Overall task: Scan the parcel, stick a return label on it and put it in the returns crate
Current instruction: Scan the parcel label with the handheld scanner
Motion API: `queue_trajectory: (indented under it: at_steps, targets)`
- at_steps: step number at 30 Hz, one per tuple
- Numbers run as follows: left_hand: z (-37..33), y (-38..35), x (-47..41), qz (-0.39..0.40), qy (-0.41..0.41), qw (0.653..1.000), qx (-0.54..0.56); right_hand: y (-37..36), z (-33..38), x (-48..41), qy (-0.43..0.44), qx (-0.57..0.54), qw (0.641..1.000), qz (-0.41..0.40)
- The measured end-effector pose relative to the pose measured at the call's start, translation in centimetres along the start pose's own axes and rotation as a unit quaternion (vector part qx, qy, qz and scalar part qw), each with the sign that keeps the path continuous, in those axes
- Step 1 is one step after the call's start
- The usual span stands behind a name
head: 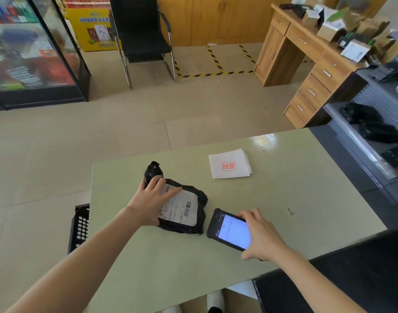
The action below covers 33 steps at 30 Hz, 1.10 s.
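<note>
A black plastic parcel [198,197] with a white shipping label and barcode lies on the pale green table [284,199]. My left hand [150,199] rests flat on the parcel's left side, fingers spread over the label. My right hand [259,236] grips a handheld scanner [229,231] with a lit screen, just right of the parcel, close to the table. A stack of white return labels [229,163] with a red stamp lies farther back on the table. A black perforated crate [78,227] stands on the floor at the table's left edge, mostly hidden.
Grey shelves [351,132] with black bagged parcels stand to the right. A wooden desk [306,71] with boxes is at the back right, a black chair [143,39] and a glass cabinet [35,53] at the back. A black object [351,279] sits at the near right.
</note>
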State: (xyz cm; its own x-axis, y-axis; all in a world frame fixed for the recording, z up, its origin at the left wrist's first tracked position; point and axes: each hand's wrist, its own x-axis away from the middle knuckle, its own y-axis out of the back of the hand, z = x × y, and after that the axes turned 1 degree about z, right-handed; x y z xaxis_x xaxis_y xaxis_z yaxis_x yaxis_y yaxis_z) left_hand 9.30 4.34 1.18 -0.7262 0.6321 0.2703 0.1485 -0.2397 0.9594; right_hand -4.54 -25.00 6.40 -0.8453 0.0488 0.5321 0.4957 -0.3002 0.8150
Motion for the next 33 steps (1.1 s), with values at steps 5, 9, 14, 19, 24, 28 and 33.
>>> queue_trajectory:
  at_steps: [5,9,14,19,24,28,33]
  targets:
    - [-0.1,1.3,2.2,-0.005,0.019,1.000,-0.012,1.3,1.5,0.1,0.011,0.044,0.998,-0.032]
    - [-0.2,1.8,3.0,0.009,0.034,0.999,-0.011,1.7,1.8,0.4,0.012,0.064,0.997,-0.036]
    - [-0.4,1.7,3.3,0.008,0.032,0.999,-0.012,1.4,1.5,0.2,0.016,0.078,0.996,-0.035]
    - [-0.6,1.6,3.0,0.008,0.026,1.000,-0.006,1.1,0.7,-0.1,0.007,0.078,0.996,-0.035]
    - [-0.7,1.1,2.1,0.021,0.008,1.000,0.003,-0.3,-1.1,-1.0,-0.039,-0.007,0.998,-0.042]
    - [-0.9,0.5,0.7,0.037,-0.020,0.999,-0.001,-2.1,-3.5,-2.4,-0.121,-0.131,0.982,-0.064]
    - [-1.6,0.7,-1.8,0.075,-0.031,0.995,-0.060,-4.4,-5.8,-4.5,-0.220,-0.189,0.952,-0.103]
